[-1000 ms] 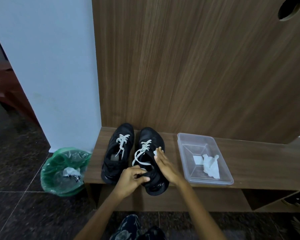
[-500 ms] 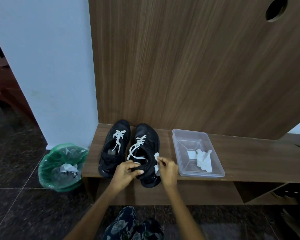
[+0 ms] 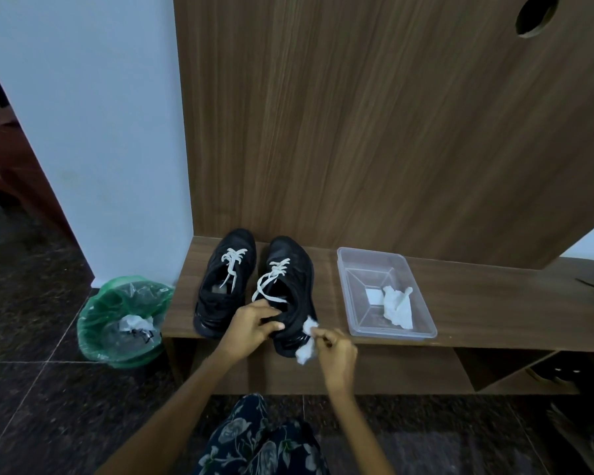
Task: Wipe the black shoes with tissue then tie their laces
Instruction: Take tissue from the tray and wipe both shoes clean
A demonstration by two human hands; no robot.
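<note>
Two black shoes with loose white laces stand side by side on a wooden bench (image 3: 494, 303). The left shoe (image 3: 225, 282) stands untouched. My left hand (image 3: 251, 325) grips the heel opening of the right shoe (image 3: 290, 269). A crumpled white tissue (image 3: 307, 341) is pinched in my right hand (image 3: 336, 351) and pressed against that shoe's outer heel side. The laces of both shoes hang untied.
A clear plastic tray (image 3: 422, 296) to the right of the shoes holds more white tissue (image 3: 396, 306). A bin lined with a green bag (image 3: 124, 320) stands on the floor left of the bench, with used tissue inside. A wood panel rises behind the bench.
My right hand slid from the top side of the right shoe down to its heel, and the tissue in it now shows. My left hand kept its hold on the shoe.
</note>
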